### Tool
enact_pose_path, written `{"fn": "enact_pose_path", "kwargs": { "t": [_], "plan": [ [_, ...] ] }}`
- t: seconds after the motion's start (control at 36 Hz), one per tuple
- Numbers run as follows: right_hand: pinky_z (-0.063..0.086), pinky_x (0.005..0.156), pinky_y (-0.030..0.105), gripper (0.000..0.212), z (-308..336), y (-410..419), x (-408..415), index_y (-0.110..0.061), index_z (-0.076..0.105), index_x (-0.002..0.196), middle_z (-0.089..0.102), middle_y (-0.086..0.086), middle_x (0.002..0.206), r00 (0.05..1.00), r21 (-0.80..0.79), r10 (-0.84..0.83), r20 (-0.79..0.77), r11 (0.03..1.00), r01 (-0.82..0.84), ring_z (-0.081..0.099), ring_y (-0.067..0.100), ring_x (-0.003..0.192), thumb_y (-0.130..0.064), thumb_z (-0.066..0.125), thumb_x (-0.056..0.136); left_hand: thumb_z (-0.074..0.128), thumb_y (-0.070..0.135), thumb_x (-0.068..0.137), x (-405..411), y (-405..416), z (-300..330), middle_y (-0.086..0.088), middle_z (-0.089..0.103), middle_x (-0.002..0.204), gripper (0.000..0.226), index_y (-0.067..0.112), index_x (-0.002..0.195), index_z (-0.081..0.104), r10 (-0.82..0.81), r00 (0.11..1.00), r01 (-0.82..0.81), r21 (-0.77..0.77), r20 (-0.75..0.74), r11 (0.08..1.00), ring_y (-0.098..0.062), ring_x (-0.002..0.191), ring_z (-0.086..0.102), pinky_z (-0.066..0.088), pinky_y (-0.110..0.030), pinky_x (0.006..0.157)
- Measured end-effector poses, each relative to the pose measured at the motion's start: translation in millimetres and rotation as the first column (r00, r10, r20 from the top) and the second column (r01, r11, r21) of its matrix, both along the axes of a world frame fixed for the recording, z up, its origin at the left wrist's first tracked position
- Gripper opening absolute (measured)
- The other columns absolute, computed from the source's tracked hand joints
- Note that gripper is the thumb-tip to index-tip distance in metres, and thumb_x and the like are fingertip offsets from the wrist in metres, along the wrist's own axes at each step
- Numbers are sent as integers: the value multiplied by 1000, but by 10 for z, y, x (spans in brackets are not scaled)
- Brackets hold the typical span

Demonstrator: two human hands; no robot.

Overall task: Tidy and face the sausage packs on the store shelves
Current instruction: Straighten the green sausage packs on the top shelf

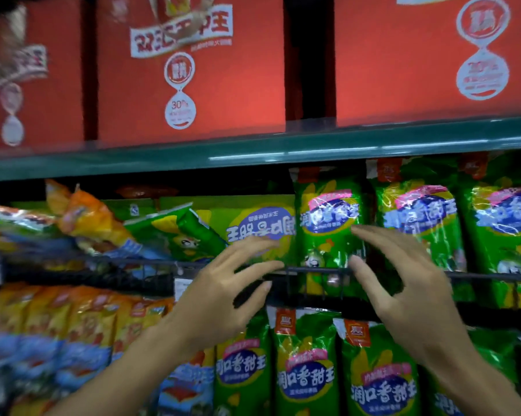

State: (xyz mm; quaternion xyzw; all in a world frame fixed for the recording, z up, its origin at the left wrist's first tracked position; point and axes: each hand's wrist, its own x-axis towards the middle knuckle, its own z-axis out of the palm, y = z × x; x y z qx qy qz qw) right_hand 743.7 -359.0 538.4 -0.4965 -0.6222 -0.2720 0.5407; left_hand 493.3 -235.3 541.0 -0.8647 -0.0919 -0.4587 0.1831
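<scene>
Your left hand, centre of the frame: fingers spread and nearly straight, holding nothing, fingertips over the black wire rail of the middle shelf.

Your right hand, right of centre: fingers spread and loosely bent, holding nothing; whether its fingertips touch a pack cannot be told.

Green pack, centre, standing upright behind the rail: it sits in the gap between your two hands, its lower half level with your fingertips.

Flat pack, just left of the upright one: green, lying with its label upside down, right above your left fingertips.

Tilted pack, left of that: green, leaning over at an angle.

Orange packs, middle left: heaped askew, blurred.

Upright green row, right of the frame: packs standing side by side, labels forward.

Lower row, bottom centre: green packs upright below your hands; orange ones at lower left, blurred.

Red boxes, top of the frame, on the green shelf.
</scene>
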Motion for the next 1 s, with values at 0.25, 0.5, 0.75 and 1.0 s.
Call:
{"fn": "enact_pose_path", "kwargs": {
  "t": [0.25,0.5,0.75,1.0],
  "plan": [
    [45,107,17,59,93,318,-745,-38,53,145,60,-29,136,962,-160,270,-34,949,-272,54,-6,129,-46,67,88,61,15,100,-970,281,-281,-4,65,132,26,7,121,73,42,959,-44,1,279,999,-18,129,60,49,-31,108],
    [42,109,21,80,281,897,-1383,-50,28,154,44,-35,145,972,-405,234,4,889,-212,44,-8,133,-61,67,85,58,34,102,-1329,500,-282,12,58,135,38,20,138,64,145,944,-70,-250,297,966,5,132,48,33,-9,112],
    [48,84,2,59,373,1029,-1618,-18,62,139,57,-50,98,985,-197,160,-58,966,-169,60,-24,89,-31,82,86,61,36,102,-1327,599,-286,25,50,142,39,32,141,57,36,945,77,-326,326,942,9,137,43,31,-6,112],
    [56,95,22,35,478,639,-1736,-14,67,123,76,-10,115,734,278,549,-399,836,-474,70,7,112,-26,74,91,73,39,92,-1113,410,-184,25,57,143,63,43,148,46,-181,759,568,-499,625,654,-2,136,53,44,-14,107]
  ]
}}
